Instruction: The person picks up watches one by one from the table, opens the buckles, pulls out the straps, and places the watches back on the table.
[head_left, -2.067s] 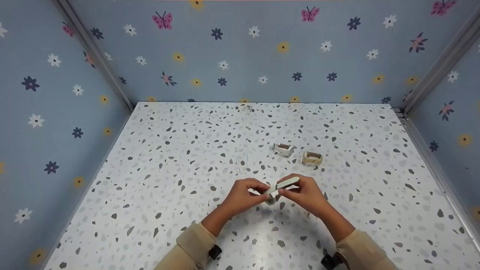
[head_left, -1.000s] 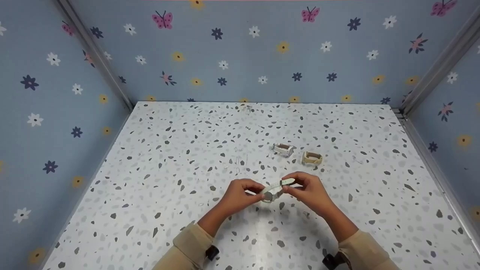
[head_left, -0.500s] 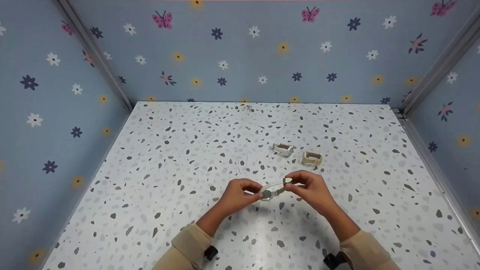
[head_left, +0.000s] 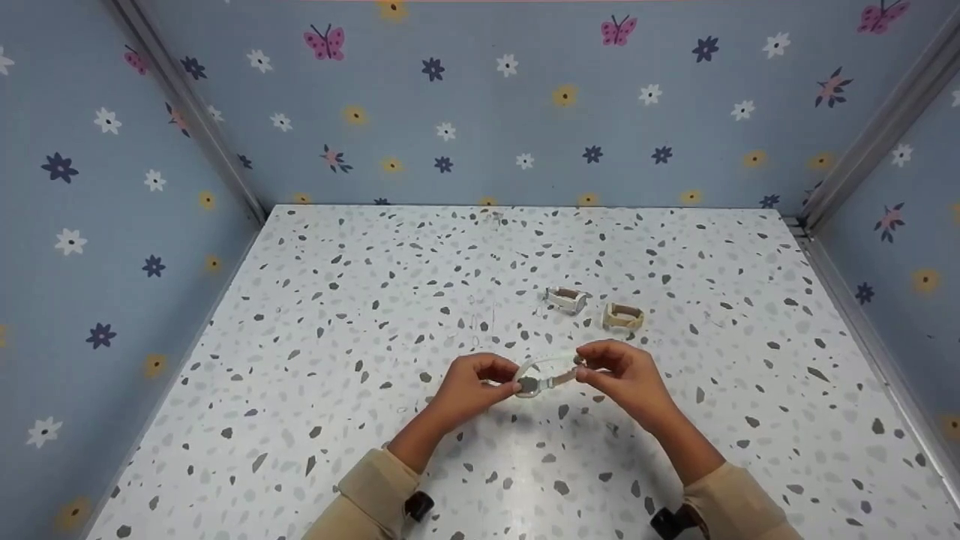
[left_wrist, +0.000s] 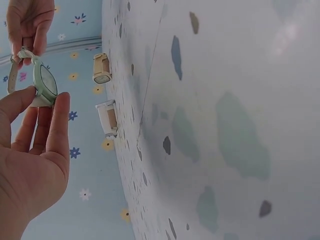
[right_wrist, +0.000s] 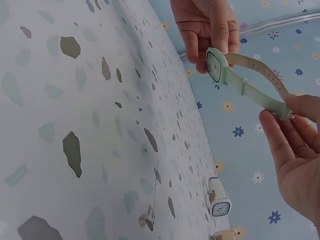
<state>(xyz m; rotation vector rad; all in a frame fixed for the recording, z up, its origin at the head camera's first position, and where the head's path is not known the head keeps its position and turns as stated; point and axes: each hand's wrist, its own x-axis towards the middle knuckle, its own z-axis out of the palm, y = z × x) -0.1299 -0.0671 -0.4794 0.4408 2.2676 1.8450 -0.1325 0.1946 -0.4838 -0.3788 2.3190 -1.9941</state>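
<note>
A pale green wristwatch (head_left: 529,385) is held between both hands above the table, its strap forming a loop. My left hand (head_left: 472,391) pinches the watch case between thumb and fingers; in the left wrist view the glass of the wristwatch (left_wrist: 48,80) faces the table. My right hand (head_left: 628,377) pinches the strap's far end at the buckle. In the right wrist view, the holed part of the strap (right_wrist: 260,67) bows out beside the buckle part. The strap tip is hidden by the right fingers.
Beyond the hands, a white watch (head_left: 567,300) and a tan watch (head_left: 624,316) rest on the speckled table (head_left: 337,315), each with its strap looped. Blue flower-patterned panels (head_left: 480,105) enclose the back and sides.
The hands have drifted apart, the left one leftward and the right one rightward. The strap loop has widened, and its tip has slipped out of sight at the right fingers.
</note>
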